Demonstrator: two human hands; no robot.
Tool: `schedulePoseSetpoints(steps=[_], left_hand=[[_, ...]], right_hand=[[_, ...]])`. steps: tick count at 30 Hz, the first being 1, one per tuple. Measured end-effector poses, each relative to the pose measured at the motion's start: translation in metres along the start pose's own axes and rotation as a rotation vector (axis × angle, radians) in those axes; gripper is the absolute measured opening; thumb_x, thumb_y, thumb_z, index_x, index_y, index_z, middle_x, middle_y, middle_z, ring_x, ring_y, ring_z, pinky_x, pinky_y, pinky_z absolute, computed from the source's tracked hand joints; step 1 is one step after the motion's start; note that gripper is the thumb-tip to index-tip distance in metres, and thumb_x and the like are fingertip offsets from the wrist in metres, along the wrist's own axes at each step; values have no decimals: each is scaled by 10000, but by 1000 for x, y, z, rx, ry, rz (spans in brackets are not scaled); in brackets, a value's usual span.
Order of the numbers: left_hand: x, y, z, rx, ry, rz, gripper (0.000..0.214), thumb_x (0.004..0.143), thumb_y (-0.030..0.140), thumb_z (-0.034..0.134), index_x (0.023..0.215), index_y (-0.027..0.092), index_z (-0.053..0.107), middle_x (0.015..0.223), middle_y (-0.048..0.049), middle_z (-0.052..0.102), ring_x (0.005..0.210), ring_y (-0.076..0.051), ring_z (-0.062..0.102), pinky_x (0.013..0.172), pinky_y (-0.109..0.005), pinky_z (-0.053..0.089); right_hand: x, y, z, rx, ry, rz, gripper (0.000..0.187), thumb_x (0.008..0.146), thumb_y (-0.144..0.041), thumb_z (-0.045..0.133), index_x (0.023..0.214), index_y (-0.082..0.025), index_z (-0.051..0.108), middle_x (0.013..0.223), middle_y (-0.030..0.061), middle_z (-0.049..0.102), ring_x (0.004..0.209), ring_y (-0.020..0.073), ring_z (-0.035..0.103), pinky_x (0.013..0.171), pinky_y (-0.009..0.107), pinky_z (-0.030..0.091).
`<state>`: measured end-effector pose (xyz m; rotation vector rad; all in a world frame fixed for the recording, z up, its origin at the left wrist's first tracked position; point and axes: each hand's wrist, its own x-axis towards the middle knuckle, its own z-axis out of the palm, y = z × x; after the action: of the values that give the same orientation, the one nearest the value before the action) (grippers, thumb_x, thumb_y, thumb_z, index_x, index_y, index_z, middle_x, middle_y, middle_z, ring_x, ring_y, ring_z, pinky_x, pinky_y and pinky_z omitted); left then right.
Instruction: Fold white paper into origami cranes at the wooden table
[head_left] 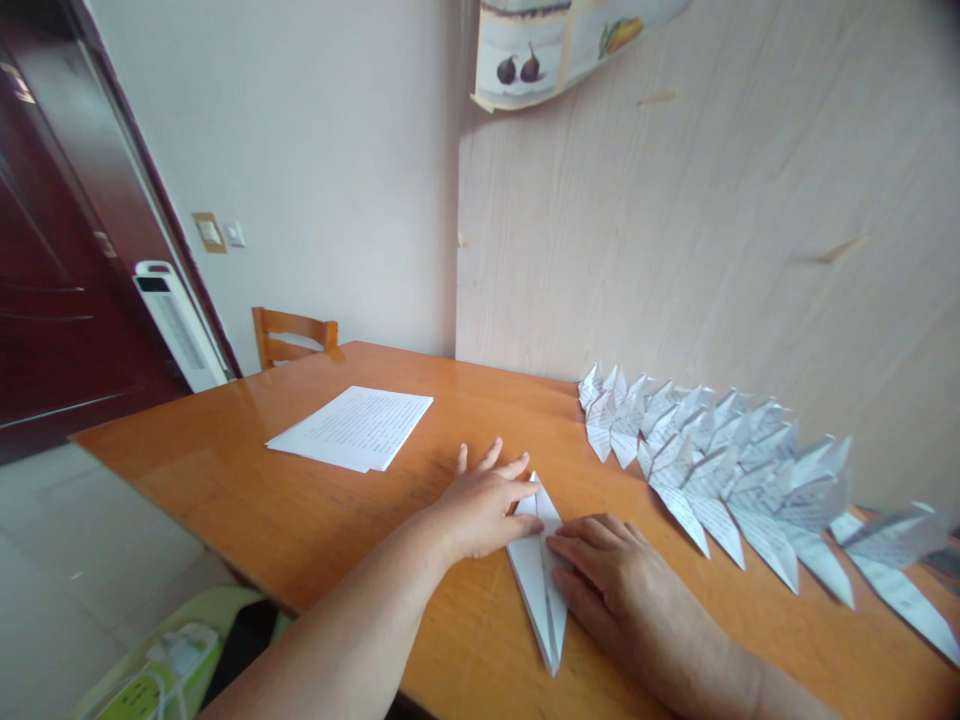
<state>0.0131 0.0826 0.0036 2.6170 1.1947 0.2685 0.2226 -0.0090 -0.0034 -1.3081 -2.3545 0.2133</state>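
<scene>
A half-folded paper plane of printed white paper lies on the wooden table, nose pointing toward me. My left hand lies flat on its upper left part, fingers spread. My right hand presses flat on its right side, fingers stretched along the centre fold. Neither hand grips anything.
A long row of several finished paper planes lines the wall side of the table to the right. A stack of printed sheets lies at the far left. Behind the table stand a wooden chair and a white heater.
</scene>
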Motion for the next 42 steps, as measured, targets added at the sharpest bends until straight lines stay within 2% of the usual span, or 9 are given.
schedulePoseSetpoints(steps=[4,8,14,21,25,32,42], left_hand=[[0,4,-1,7,21,11,483,911,529,586,1371,389,550,1620,16,307,1531,-361,22,1115,-740,-98],[-1,9,-3,-1,46,45,434,927,467,589,1353,388,565,1577,23,395,1534,-323,69,1118,-710,-149],[-3,8,-2,-76,-6,57,356,976,439,516,1327,425,576,1519,48,476,1531,-312,108,1087,-746,-155],[-2,5,-2,-90,-58,28,384,1004,478,428,1370,436,535,1551,59,427,1532,-319,89,1088,-751,-138],[-3,5,-6,-96,-111,20,432,983,523,442,1404,446,498,1580,63,375,1532,-345,46,1076,-760,-148],[-3,3,-14,-112,-247,-2,564,939,476,503,1489,421,395,1632,84,235,1525,-358,-69,1057,-729,-231],[-2,6,-17,-141,-262,-29,626,879,467,543,1487,400,409,1626,92,244,1522,-371,-82,1049,-730,-244]], right_hand=[[-1,2,1,-5,1,-5,197,950,-227,576,1104,-272,689,1046,53,674,968,236,593,856,409,490],[-2,2,2,0,0,-6,196,951,-231,575,1108,-262,688,1051,59,674,963,235,591,855,412,490],[-1,-2,-2,-12,-29,10,121,955,-224,563,986,-243,678,1069,56,673,981,241,583,871,429,479],[0,-2,-3,-21,-25,-2,130,962,-235,550,1005,-233,672,1076,68,675,991,246,588,876,433,478],[0,-1,-3,-32,-32,-7,139,965,-238,546,1007,-228,678,1082,71,676,992,245,589,875,430,481],[-1,-1,-2,-49,-18,-16,157,961,-237,553,1032,-237,693,1059,70,664,972,243,580,857,417,492],[-4,-6,-3,-131,-51,-25,143,955,-207,542,976,-210,683,1021,79,647,944,243,580,853,415,506]])
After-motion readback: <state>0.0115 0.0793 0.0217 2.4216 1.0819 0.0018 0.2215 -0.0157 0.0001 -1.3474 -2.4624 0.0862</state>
